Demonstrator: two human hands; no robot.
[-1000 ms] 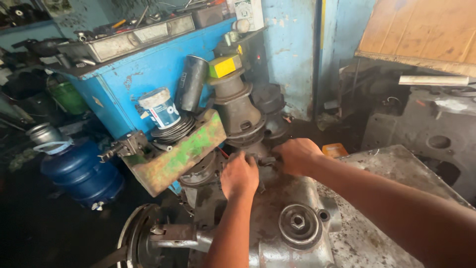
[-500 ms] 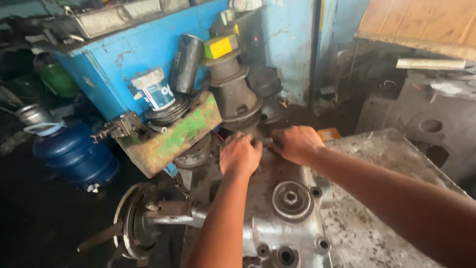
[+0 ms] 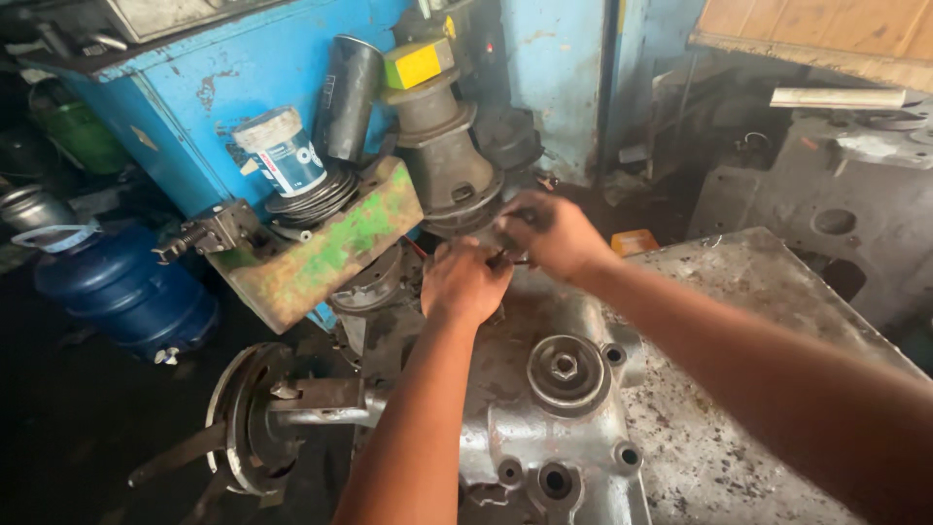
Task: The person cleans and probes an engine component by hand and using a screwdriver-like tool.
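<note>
A: What lies left of the hands?

B: A blue water jug point(image 3: 121, 292) on the floor; a worn green metal block point(image 3: 321, 248); then the left hand point(image 3: 465, 282), fingers curled at the far edge of the grey metal housing point(image 3: 554, 408).

A: And the right hand point(image 3: 549, 233)?

B: Fingers closed round something small and dark; what it is I cannot tell. The housing on the steel table point(image 3: 768, 292) looks heavy, stiff and greasy; best gripped by its bolt-hole flanges.

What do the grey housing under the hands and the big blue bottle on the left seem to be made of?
Grey housing: likely cast metal, perhaps aluminium; dull silver, rough, grimy, with bolt holes. Blue bottle: probably plastic; smooth, translucent blue with soft highlights.
</note>
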